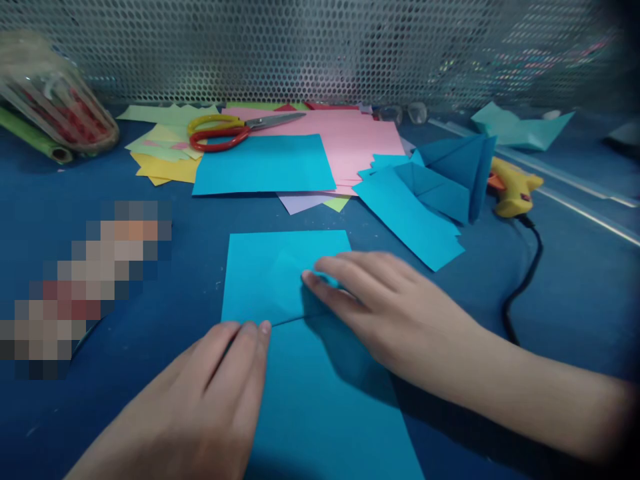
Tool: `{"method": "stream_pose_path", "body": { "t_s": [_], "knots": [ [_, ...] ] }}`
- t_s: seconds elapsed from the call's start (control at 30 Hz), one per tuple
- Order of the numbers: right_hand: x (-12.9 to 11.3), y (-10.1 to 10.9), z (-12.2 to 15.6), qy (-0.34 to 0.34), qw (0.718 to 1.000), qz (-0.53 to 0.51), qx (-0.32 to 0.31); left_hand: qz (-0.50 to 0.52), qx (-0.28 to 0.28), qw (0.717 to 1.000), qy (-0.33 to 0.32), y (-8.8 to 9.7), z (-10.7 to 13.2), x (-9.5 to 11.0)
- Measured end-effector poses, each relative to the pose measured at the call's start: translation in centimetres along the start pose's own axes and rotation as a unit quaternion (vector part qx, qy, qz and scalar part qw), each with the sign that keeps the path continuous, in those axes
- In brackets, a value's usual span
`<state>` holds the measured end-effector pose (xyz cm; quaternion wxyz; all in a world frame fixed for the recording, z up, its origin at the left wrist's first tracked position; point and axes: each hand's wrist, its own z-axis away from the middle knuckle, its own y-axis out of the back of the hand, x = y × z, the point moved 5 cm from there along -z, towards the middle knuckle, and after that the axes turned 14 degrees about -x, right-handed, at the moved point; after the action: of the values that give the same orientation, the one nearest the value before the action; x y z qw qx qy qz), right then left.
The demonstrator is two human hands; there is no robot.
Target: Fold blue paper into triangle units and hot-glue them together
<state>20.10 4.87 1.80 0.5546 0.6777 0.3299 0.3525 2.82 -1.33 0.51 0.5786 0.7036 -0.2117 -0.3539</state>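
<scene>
A bright blue paper sheet (320, 400) lies before me, running down past the bottom of the view. Across it, a thin dark line marks a paper edge or fold, with a blue section (260, 267) beyond it. My left hand (220, 380) presses its closed fingertips on the paper at the left end of that line. Over the right side of the blue section is my right hand (370, 293), thumb and fingers stretched forward with a small gap between them. Its shadow falls on the sheet. Whether its fingertips touch the paper, I cannot tell.
Red-and-yellow-handled scissors (245, 128) lie on a blue sheet (265, 167) and coloured papers (360, 137). Folded blue paper (450, 173) and a yellow glue gun (515, 190) with a black cord lie right. A clear jar (65, 100) stands left, before a perforated metal panel (300, 53).
</scene>
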Motion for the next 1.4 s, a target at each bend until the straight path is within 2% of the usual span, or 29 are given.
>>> {"method": "stream_pose_path", "body": {
  "t_s": [0.07, 0.13, 0.23, 0.37, 0.57, 0.77, 0.87, 0.93, 1.03, 1.2, 1.3, 1.4],
  "knots": [
    [-1.0, -0.1, -0.2, 0.074, 0.995, -0.064, -0.018, -0.011, -0.006, 1.000, 0.005, 0.1, -0.2, 0.1],
    [-1.6, -0.4, -0.3, 0.106, 0.982, -0.141, -0.063, -0.024, -0.010, 1.000, 0.000, 0.1, -0.5, 0.1],
    [-2.0, -0.7, -0.3, 0.073, 0.966, -0.213, -0.126, -0.055, -0.003, 0.998, -0.002, 0.2, -0.6, 0.3],
    [-2.6, -0.4, 0.2, 0.021, 0.966, -0.202, -0.158, -0.056, -0.016, 0.998, 0.010, -0.1, -0.1, 0.5],
    [-3.6, 0.3, 1.5, -0.054, 0.992, -0.060, -0.100, -0.053, -0.015, 0.998, 0.006, 0.3, -0.2, 0.4],
    [-4.5, 0.5, 2.3, -0.116, 0.991, 0.021, -0.064, -0.062, -0.011, 0.998, -0.028, 0.7, -0.8, 0.1],
    [-4.8, 0.9, 2.3, -0.133, 0.988, 0.063, -0.052, -0.055, 0.023, 0.997, -0.038, 1.0, -1.0, -0.7],
    [-4.4, 1.3, 1.9, -0.124, 0.988, 0.082, -0.045, -0.005, 0.048, 0.997, -0.056, 1.3, -1.4, -1.5],
    [-2.4, 1.4, 1.0, -0.114, 0.992, 0.046, -0.014, 0.095, 0.035, 0.994, -0.035, 1.4, -2.8, -3.2],
    [1.3, 0.0, 0.0, -0.120, 0.985, -0.121, 0.005, 0.204, -0.033, 0.978, 0.022, 0.6, -4.1, -4.9],
    [1.6, -0.5, 0.2, -0.122, 0.975, -0.184, 0.005, 0.241, -0.046, 0.968, 0.045, -0.2, -3.5, -5.2],
    [0.8, -0.5, 0.6, -0.131, 0.972, -0.194, -0.002, 0.261, -0.055, 0.963, 0.042, -0.5, -3.0, -5.2]
  ]
}}
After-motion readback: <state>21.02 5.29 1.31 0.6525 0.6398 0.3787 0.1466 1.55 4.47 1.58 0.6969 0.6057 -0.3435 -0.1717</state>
